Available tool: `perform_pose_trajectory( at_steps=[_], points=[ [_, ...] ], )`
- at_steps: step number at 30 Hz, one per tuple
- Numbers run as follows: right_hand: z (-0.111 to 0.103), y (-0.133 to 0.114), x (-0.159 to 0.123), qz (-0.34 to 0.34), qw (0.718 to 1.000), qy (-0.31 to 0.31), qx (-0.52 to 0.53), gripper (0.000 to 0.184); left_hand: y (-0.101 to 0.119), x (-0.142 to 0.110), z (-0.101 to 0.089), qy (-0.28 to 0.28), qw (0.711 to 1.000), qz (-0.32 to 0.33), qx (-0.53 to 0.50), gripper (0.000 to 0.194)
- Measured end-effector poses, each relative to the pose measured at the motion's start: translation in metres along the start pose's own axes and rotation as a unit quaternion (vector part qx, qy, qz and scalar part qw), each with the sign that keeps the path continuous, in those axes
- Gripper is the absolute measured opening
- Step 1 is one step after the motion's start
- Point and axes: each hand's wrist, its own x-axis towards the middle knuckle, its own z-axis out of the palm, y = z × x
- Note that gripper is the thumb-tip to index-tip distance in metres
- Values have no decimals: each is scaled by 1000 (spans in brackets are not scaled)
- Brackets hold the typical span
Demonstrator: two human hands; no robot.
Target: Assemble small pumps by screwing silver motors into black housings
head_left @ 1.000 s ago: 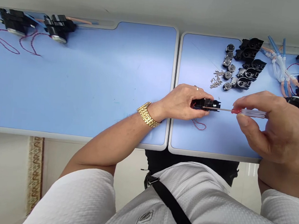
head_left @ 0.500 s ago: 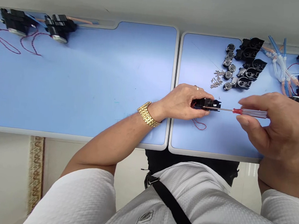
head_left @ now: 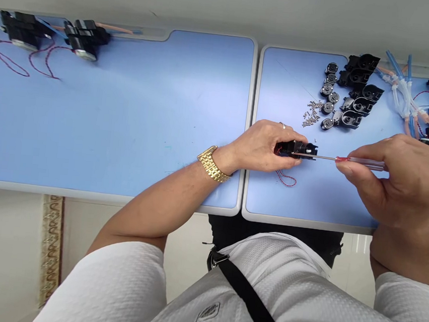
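- black plastic housing (head_left: 302, 149): partly hidden by the left hand (head_left: 263, 148)
- right hand (head_left: 402, 184): cut off by the picture's right edge
- loose screws (head_left: 311, 114): too small to make out their heads

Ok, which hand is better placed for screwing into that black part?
Probably the right hand: it holds the screwdriver, tip at the black part, while the left hand grips it.

One left hand (head_left: 259, 147), one right hand (head_left: 398, 181), one screwdriver (head_left: 366, 164), one black housing (head_left: 299, 149), six round metal caps (head_left: 328, 107).
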Motion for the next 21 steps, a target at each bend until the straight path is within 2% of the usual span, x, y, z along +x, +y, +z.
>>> perform_pose_trajectory(
  at_steps=[1,2,4,6,10,13,16,19,21],
  points=[
    [0,-1,1,-8,1000,15,5,29,0,0,0,0,1000,-1,0,34],
    [0,-4,2,14,1000,5,10,31,1,0,0,-1,1000,-1,1,34],
    [0,-12,7,96,994,-60,12,35,1,0,0,-2,1000,-3,1,34],
    [2,-23,14,137,985,-106,28,36,1,0,0,-2,1000,0,0,34],
    [5,-36,22,147,979,-127,53,38,-1,1,0,0,1000,6,1,34],
    [2,-32,16,154,979,-126,45,38,-1,0,1,3,1000,9,4,33],
    [-3,-18,6,141,984,-102,26,34,-1,0,1,6,1000,14,7,33],
    [-3,-6,-1,59,998,-32,4,28,-1,0,1,6,1000,16,9,32],
    [-2,-4,-1,30,999,-21,28,13,-1,0,1,7,1000,17,10,31]
  ],
)
